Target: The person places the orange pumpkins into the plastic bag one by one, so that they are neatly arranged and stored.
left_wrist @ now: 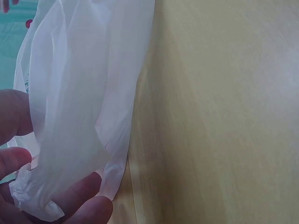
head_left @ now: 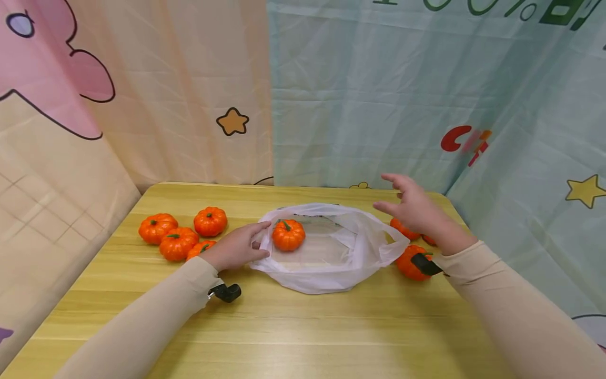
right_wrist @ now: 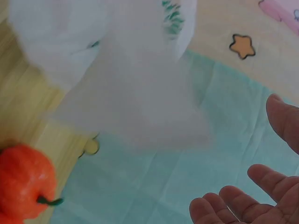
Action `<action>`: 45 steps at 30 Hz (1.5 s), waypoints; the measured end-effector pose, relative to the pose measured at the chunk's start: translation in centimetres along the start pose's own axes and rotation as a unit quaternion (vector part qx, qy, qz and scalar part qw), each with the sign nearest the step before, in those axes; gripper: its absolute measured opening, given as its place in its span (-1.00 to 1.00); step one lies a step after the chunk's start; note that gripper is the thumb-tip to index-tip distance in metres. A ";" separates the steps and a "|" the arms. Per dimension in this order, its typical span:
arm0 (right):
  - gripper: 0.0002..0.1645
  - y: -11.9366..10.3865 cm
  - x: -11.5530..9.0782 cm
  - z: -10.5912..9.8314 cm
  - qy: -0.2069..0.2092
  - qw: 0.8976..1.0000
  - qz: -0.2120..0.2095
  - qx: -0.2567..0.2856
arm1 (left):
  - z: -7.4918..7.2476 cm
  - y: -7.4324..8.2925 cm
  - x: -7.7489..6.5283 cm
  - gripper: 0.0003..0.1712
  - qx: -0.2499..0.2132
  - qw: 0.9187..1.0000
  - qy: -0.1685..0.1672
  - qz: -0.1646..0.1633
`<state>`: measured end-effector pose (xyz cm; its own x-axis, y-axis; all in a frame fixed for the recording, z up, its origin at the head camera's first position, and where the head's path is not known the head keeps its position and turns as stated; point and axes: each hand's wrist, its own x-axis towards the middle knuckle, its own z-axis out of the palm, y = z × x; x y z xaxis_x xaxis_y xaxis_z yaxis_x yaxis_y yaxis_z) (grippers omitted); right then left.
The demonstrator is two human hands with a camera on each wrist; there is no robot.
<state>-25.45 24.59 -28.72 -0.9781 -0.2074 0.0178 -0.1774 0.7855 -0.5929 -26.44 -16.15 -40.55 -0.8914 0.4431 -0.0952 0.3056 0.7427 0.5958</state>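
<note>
A white plastic bag (head_left: pixel 312 281) lies spread on the table, its mouth held wide, with one small orange pumpkin (head_left: pixel 289 235) inside at the left. My left hand (head_left: pixel 236 246) grips the bag's left edge. Up close in the left wrist view, fingers (left_wrist: pixel 86 210) curl round the bunched plastic (left_wrist: pixel 74 93). Raised over the right side, my right hand (head_left: pixel 421 213) holds nothing, thumb and fingers spread apart. Beneath it are an orange pumpkin (head_left: pixel 412 263) and others partly hidden by the hand and wrist. The right wrist view shows one such pumpkin (right_wrist: pixel 23 182) with a green stem.
Several more orange pumpkins (head_left: pixel 176 243) sit in a group left of the bag, one partly behind my left hand. The wooden table (head_left: pixel 284 331) ends at the back against printed curtains (head_left: pixel 360 116). Black wrist straps (head_left: pixel 226 292) hang below the sleeves.
</note>
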 end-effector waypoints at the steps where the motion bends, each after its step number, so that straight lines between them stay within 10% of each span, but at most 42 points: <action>1: -0.01 0.9 0.0 -0.5 0.001 1.000 0.012 -0.010 | 0.0 0.0 0.0 -0.04 0.000 1.000 0.000 -0.001; 17: 0.19 15.3 -0.3 -3.3 -0.019 0.992 0.095 -0.075 | -0.1 -0.1 -0.4 -0.04 -0.007 1.000 0.003 -0.006; 45: 0.19 20.3 -1.2 -1.7 -0.036 0.991 0.127 -0.035 | 0.1 -0.2 -0.1 -0.02 0.004 1.000 0.008 -0.007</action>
<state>-28.03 41.80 -39.41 -0.9823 -0.0373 -0.1837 0.0634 0.8561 -0.5129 -26.38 -16.27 -40.74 -0.9010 0.4243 -0.0901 0.2958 0.7531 0.5877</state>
